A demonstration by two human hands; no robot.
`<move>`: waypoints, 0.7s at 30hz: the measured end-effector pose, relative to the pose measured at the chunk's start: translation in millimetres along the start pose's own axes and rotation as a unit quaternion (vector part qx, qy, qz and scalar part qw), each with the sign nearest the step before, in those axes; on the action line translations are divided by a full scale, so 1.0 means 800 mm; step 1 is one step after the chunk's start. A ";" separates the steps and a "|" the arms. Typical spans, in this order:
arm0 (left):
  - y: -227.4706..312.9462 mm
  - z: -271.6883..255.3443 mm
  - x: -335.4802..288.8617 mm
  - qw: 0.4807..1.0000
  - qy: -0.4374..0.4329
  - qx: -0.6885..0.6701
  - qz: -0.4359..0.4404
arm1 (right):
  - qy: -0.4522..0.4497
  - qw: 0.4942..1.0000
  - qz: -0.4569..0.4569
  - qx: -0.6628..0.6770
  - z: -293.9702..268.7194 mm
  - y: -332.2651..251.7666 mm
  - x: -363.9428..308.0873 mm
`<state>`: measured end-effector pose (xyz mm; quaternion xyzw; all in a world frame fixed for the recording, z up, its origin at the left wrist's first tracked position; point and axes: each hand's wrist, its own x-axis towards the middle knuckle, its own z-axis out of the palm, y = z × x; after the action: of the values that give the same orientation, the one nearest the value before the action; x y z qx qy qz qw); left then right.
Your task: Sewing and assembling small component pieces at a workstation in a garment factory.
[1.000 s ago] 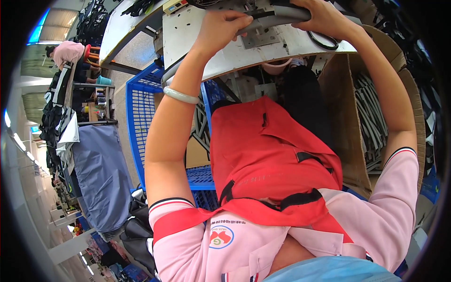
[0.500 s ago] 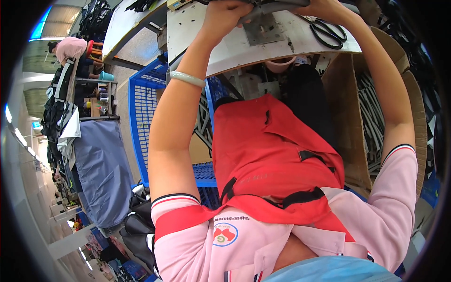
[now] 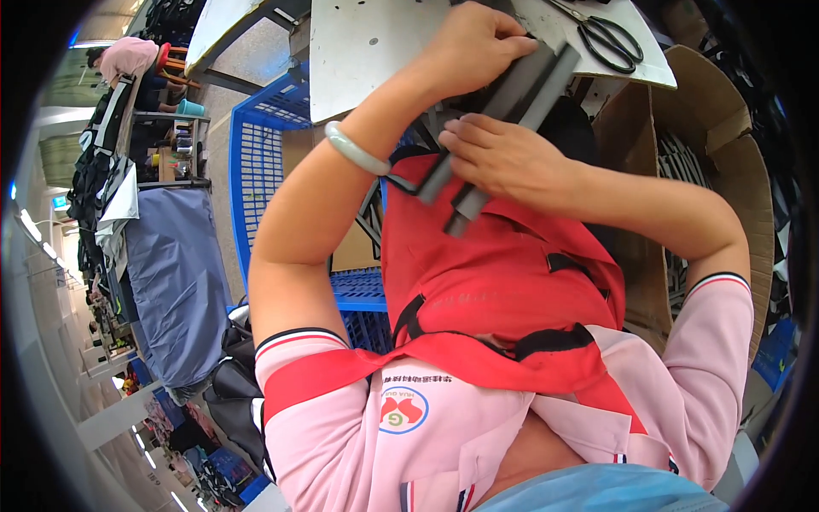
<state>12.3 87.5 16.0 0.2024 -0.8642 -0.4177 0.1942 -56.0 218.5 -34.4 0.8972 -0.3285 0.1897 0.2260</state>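
Observation:
A long grey strip (image 3: 553, 88), doubled into two parallel lengths and partly blurred, slants from the table edge down over my red apron (image 3: 478, 273). My left hand (image 3: 479, 53) has thumb and fingers pinched at its upper part, over the table. Lower down, my right hand (image 3: 512, 164) lies across the strip with fingers curled over it. Its dark lower ends hang just beyond those fingers, above my lap. Black-handled scissors (image 3: 610, 43) lie on the white table (image 3: 367, 72), to the right of the strip and apart from both hands.
At my right stands an open cardboard box (image 3: 627, 136) holding many similar grey strips (image 3: 678, 162). A blue plastic crate (image 3: 247, 171) stands left of my lap with grey pieces inside. Farther left are a cloth-draped stack (image 3: 179, 290) and a seated person (image 3: 128, 58).
Both hands were at the table's far side with the grey strip. Now the strip reaches over my lap; my right hand has come down and left, my left hand slightly right and nearer.

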 end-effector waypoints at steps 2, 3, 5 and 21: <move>-0.021 0.009 -0.005 0.997 -0.023 -0.072 -0.029 | -0.171 0.979 0.090 0.060 0.016 0.003 0.001; -0.037 0.012 -0.010 0.987 -0.043 -0.142 -0.060 | -0.114 0.987 0.099 0.048 0.024 0.019 -0.011; -0.081 -0.009 -0.039 0.999 -0.046 -0.020 0.018 | -0.107 0.969 0.199 0.101 -0.008 0.055 -0.016; -0.032 -0.060 0.010 0.996 0.033 -0.056 -0.056 | -0.124 0.836 0.506 0.173 -0.123 0.178 -0.043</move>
<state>34.8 38.2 24.2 0.2531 -0.8196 -0.4692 0.2100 -195.5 190.5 70.4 0.6466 -0.7236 0.2182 -0.1032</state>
